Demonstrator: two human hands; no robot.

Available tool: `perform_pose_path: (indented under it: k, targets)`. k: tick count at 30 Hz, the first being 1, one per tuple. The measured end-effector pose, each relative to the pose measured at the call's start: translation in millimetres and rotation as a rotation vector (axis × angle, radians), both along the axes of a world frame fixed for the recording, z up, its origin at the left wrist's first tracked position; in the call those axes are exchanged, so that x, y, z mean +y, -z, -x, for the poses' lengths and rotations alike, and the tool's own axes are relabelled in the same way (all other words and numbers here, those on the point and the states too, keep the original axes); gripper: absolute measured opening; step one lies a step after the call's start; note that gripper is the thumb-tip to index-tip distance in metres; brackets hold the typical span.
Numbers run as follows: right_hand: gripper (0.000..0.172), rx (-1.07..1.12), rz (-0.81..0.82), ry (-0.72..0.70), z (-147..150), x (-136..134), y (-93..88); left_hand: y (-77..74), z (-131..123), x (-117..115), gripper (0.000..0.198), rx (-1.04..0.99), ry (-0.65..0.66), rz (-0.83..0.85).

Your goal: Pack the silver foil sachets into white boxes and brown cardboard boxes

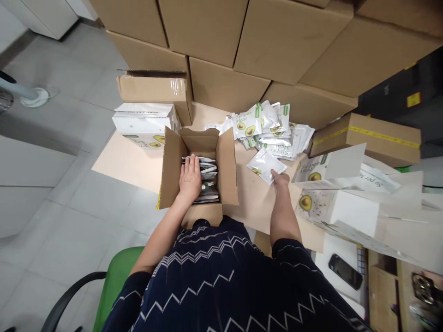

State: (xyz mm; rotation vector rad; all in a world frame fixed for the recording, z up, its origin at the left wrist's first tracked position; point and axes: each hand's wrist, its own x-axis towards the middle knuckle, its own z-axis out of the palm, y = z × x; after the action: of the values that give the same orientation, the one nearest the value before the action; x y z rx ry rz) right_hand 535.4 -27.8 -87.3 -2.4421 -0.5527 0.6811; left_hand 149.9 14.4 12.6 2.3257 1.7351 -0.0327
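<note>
In front of my body an open cardboard box (227, 168) holds a row of flat packets (207, 191) standing on edge. My left hand (190, 177) reaches into this box, its fingers stretched out flat against the packets. To the right, my right hand (280, 179) pinches the near corner of a white sachet (265, 164) printed with an avocado. The sachet lies low over the table, in front of a loose heap of similar "Super Meal" sachets (247, 124).
Large cardboard boxes (214, 27) are stacked along the back. At left stand a white printed carton (143, 122) and an open brown box (152, 90). Open printed cartons (316, 205) and a dark phone (345, 272) are at right. A green chair (119, 276) is behind me.
</note>
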Motion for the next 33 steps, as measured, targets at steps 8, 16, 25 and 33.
perform_pose_path:
  k: [8,16,25,33]
  targets:
    - [0.026,0.321,-0.293,0.093,16.4,12.1,1.7,-1.7,-0.5,0.1,0.067,0.025,0.003,0.028]
    - [0.038,-0.411,-0.076,-0.648,45.9,35.3,-78.7,-0.1,0.9,-2.6,0.066,0.008,0.001,0.010]
    - [0.037,-0.483,-0.013,-0.741,78.6,42.7,-108.3,2.6,3.7,-6.6,0.065,-0.030,-0.004,-0.008]
    - [0.036,-0.496,-0.739,-0.652,117.6,19.3,-250.2,5.8,4.5,-7.1,0.065,-0.048,-0.003,-0.016]
